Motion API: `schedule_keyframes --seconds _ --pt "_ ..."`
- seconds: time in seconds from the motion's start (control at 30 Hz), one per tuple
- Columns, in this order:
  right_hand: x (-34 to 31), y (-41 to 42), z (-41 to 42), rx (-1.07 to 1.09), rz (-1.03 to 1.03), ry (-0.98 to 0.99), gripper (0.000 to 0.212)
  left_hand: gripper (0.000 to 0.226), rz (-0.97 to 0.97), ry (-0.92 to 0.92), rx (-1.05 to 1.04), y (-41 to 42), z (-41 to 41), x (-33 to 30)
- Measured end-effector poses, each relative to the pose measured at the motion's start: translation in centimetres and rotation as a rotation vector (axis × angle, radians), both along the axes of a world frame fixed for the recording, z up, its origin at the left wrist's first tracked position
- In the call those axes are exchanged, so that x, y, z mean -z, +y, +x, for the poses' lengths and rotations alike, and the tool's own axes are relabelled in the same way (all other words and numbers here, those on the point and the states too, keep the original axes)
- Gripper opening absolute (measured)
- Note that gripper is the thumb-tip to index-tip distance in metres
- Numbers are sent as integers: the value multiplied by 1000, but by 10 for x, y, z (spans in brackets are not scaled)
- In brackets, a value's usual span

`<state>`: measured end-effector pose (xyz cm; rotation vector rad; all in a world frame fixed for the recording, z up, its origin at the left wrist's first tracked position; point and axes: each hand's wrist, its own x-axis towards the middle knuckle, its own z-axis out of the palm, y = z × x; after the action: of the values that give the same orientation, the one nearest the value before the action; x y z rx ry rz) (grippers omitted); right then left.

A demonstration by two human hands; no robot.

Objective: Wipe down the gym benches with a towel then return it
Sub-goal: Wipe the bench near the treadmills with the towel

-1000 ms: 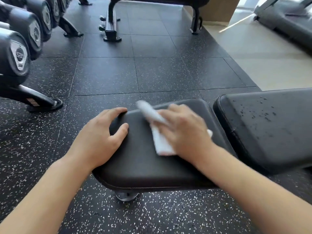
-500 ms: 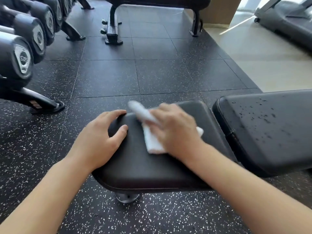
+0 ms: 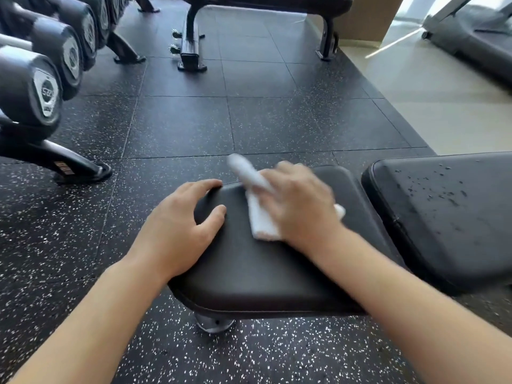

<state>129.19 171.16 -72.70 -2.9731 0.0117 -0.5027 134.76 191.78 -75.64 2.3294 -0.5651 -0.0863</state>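
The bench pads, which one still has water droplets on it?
The long back pad on the right: droplets speckle its top. The seat pad under both hands looks dry where it shows, with the right hand pressing the white towel on it.
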Motion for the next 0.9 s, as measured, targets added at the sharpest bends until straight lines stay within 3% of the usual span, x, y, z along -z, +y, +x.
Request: schedule_keyframes --seconds 0.07,0.13,0.3,0.33,0.43,0.57,0.63,0.77,0.9 --pt "4 19 -11 -128 78 2 34 40 -7 -1 6 -1 0 -1" --pt "3 -1 -11 -105 111 -30 29 44 -6 1 7 -2 -1 -2" --pt "-11 -82 7 411 121 -67 21 47 -5 3 1 0 -2 -1" --pt "-13 -74 7 376 78 -75 16 48 -1 1 -2 0 -2 -1" --pt "-11 -31 4 129 -114 -52 48 49 16 0 -6 -1 -2 -1" --pt "3 11 -6 -105 117 19 24 46 23 -5 -3 -2 0 -1" --pt "6 -12 2 -69 117 0 22 47 32 3 1 -2 -2 -2" --pt "8 -78 27 300 134 -56 25 50 45 3 21 -2 -6 -6" --pt "6 -55 26 257 124 -20 24 49 52 -30 55 -2 -6 -8"
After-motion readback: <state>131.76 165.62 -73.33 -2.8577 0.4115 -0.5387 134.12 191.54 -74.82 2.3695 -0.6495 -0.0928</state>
